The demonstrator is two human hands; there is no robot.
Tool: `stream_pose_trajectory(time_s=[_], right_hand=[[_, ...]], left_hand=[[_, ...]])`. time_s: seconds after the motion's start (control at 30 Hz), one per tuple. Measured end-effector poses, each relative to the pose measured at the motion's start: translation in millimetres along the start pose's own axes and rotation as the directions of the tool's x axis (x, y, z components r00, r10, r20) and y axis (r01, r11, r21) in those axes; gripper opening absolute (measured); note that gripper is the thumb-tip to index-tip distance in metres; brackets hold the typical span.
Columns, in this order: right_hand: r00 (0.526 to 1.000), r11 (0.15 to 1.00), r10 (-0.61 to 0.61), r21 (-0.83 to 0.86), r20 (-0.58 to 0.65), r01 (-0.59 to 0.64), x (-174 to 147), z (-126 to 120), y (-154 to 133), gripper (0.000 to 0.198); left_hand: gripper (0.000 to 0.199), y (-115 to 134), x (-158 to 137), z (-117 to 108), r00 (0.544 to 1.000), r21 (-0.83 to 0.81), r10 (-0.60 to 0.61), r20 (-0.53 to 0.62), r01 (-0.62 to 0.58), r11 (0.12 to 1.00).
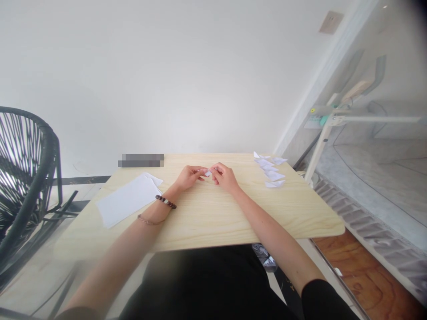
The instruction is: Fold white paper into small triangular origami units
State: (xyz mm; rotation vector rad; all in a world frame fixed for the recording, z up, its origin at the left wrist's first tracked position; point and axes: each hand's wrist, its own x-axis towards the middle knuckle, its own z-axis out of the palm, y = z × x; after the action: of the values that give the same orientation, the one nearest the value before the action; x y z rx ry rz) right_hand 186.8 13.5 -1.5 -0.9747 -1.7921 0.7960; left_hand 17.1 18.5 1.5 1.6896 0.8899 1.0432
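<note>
Over the middle of the table, a small folded piece of white paper point(207, 174) is pinched between my two hands. My left hand point(189, 178) grips its left side with thumb and fingers. On the other side, my right hand point(225, 176) pinches its right edge with bent fingers. Much of the paper is covered by the fingertips, so its exact shape cannot be made out. To the right stand several folded white paper boats point(274, 176) in a loose column. Left of my left forearm lies a stack of white paper sheets point(128, 200).
The light wooden table point(207, 222) meets a white wall at its back edge. A blurred-out dark object point(142, 161) sits at the back left corner. A woven chair point(30, 178) is left of the table; a white metal frame point(322, 142) and a bed are on the right.
</note>
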Motion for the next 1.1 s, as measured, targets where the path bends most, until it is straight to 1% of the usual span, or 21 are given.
stream_pose_trajectory(time_s=[0.1, 0.2, 0.33, 0.37, 0.43, 0.53, 0.63, 0.73, 0.9, 1.0, 1.1], right_hand=[[1.0, 1.0, -0.01, -0.003, 0.0, 0.01, 0, 0, 0, 0.03], [1.0, 0.999, 0.013, 0.046, -0.011, -0.013, 0, 3, 3, 0.03], [0.991, 0.972, 0.131, 0.203, -0.029, -0.122, 4, 8, 10, 0.031], [0.987, 0.961, 0.16, 0.231, -0.021, -0.15, 5, 8, 13, 0.032], [0.983, 0.954, 0.181, 0.247, -0.017, -0.171, 7, 9, 16, 0.031], [0.985, 0.961, 0.173, 0.221, -0.011, -0.166, 7, 9, 18, 0.029], [0.99, 0.974, 0.141, 0.178, -0.003, -0.138, 4, 9, 15, 0.028], [0.994, 0.981, 0.11, 0.16, 0.026, -0.113, 3, 9, 13, 0.028], [0.994, 0.981, 0.086, 0.165, 0.074, -0.097, 3, 8, 13, 0.032], [0.994, 0.984, 0.081, 0.156, 0.075, -0.091, 3, 8, 12, 0.033], [0.996, 0.99, 0.075, 0.119, 0.046, -0.08, 3, 7, 12, 0.032]], left_hand=[[0.04, 1, 0, 0, 1.0, -0.003, -0.014, 0.006, 0.014, 1.0], [0.04, 1, 0, 0, 1.0, -0.003, -0.022, 0.002, 0.022, 1.0], [0.041, 4, -1, 1, 1.0, -0.026, -0.028, -0.014, 0.028, 0.999], [0.042, 6, -1, 2, 0.999, -0.044, -0.041, 0.004, 0.041, 0.998], [0.043, 7, -2, 3, 0.996, -0.083, -0.07, 0.057, 0.075, 0.994], [0.042, 7, -3, 3, 0.99, -0.107, -0.085, 0.115, 0.097, 0.99], [0.044, 4, -2, 2, 0.988, -0.112, -0.062, 0.14, 0.078, 0.991], [0.046, 2, -2, 1, 0.992, -0.111, -0.05, 0.117, 0.063, 0.992], [0.051, 2, -3, -1, 0.992, -0.11, -0.097, 0.081, 0.106, 0.988], [0.053, 4, -4, 0, 0.992, -0.132, -0.1, 0.081, 0.11, 0.985], [0.051, 4, -3, 1, 0.993, -0.132, -0.091, 0.073, 0.1, 0.986]])
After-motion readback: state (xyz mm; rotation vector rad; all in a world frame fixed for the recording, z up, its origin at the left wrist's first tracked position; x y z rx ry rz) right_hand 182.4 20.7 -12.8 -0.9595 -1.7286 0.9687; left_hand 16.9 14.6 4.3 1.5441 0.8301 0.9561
